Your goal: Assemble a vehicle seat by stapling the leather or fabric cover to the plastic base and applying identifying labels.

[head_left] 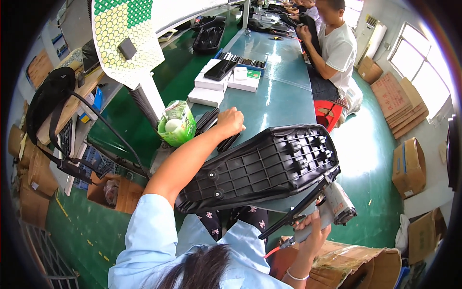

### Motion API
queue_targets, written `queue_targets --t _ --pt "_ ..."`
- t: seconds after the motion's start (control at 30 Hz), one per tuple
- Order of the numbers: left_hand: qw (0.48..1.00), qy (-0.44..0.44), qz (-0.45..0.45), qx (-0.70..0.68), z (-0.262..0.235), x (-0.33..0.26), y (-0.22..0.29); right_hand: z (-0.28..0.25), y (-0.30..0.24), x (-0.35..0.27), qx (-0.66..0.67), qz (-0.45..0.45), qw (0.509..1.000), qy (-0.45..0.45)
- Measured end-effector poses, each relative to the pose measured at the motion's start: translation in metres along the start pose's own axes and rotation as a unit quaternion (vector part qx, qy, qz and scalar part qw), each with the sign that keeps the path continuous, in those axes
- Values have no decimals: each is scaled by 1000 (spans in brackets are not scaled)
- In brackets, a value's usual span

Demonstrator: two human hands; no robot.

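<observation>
A black plastic seat base lies ribbed side up across the near edge of the green table. My left hand reaches forward over it, fingers closed on a pile of thin black strips. My right hand grips a grey pneumatic staple gun at the seat base's right end. A long black strip runs from the seat's edge down past that hand.
A green plastic bag and white boxes sit on the table ahead. A co-worker in a white shirt sits farther along. Cardboard boxes stand on the green floor at right, and an open carton is below my right hand.
</observation>
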State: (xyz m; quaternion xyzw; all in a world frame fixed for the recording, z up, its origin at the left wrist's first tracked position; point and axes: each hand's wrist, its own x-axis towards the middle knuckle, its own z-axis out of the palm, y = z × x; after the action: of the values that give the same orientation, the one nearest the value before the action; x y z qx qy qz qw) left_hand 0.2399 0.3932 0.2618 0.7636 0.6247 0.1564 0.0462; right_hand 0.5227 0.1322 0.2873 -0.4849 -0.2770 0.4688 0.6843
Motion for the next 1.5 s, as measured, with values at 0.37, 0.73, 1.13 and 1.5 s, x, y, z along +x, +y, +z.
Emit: queue_targets --t 0.37,0.73,1.13,1.5 --pt "974 40 -141 -173 -33 32 -12 -6 0 4 -27 -5 1000 -15" --pt "945 161 -59 -279 -75 36 -2 -4 -1 5 -23 -7 1000 -11" --pt "887 172 64 -424 -136 -7 49 1 -8 1 -45 -2 999 -7" --pt "665 -255 178 -679 -109 -97 142 1 -60 -14 45 -39 977 -204"
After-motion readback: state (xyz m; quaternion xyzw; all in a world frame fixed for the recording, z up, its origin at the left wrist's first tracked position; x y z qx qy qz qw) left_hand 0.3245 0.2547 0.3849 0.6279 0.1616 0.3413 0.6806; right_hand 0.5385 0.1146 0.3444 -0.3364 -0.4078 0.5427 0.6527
